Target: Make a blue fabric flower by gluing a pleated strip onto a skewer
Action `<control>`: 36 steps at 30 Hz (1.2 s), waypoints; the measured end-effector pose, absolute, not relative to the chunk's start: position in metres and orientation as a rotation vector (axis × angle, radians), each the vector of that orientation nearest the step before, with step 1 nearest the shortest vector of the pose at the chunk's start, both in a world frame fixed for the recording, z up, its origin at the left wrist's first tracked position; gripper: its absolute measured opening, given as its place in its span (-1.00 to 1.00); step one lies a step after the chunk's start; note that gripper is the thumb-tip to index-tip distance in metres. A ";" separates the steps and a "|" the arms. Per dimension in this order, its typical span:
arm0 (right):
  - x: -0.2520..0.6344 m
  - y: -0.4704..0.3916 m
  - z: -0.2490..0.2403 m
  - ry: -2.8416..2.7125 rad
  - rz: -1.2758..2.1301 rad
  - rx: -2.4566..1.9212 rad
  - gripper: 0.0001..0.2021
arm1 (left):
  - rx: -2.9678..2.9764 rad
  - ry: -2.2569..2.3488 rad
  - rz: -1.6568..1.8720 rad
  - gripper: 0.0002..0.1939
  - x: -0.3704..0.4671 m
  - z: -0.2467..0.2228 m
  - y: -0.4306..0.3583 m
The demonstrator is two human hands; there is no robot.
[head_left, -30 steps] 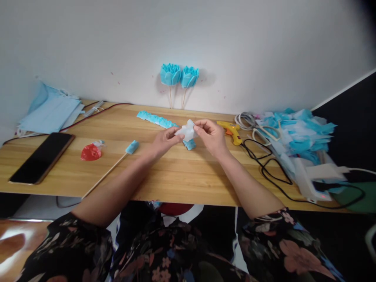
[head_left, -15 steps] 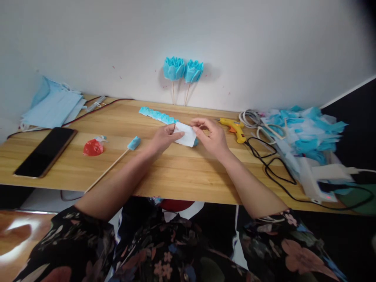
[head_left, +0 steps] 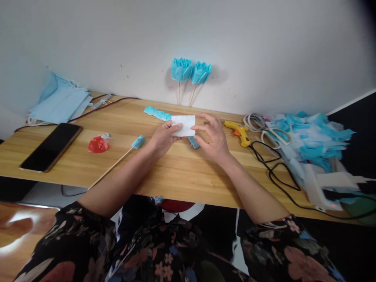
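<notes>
My left hand pinches the left side of a small white rectangular piece, thumb on top. At its right edge is my right hand, fingers spread and curved, with the fingertips beside or lightly at the edge. A row of blue gathered pieces lies on the table behind my left hand. Under the white piece, a small blue piece shows in part. A thin stick with a blue wrapped tip rests left of my left hand.
Two blue flowers on sticks lean on the wall. A yellow glue gun, scissors, blue and white scraps and a power strip are at the right. Left are a phone, masks and a red item.
The fingers of my right hand have opened and drawn off the white piece, which now lies flatter and straighter in my left hand. The view has shifted slightly.
</notes>
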State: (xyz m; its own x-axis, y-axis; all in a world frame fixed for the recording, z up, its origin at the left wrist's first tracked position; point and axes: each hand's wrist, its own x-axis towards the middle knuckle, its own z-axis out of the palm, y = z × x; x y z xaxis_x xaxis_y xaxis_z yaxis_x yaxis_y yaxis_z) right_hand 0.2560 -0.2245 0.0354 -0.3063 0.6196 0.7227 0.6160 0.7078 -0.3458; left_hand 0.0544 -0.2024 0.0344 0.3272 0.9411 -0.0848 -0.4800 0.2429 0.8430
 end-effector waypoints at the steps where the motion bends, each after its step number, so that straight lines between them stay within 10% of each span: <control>1: 0.256 -0.224 0.034 -2.004 0.017 -0.943 -0.73 | 0.823 0.684 1.076 -0.81 0.055 0.034 -0.202; 20: 0.248 -0.229 0.033 -1.764 0.429 -1.063 -0.96 | 0.855 0.662 1.039 -0.81 0.058 0.033 -0.204; 36: 0.246 -0.225 0.028 -1.535 0.705 -1.102 -0.67 | 0.888 0.679 1.023 -0.77 0.059 0.028 -0.201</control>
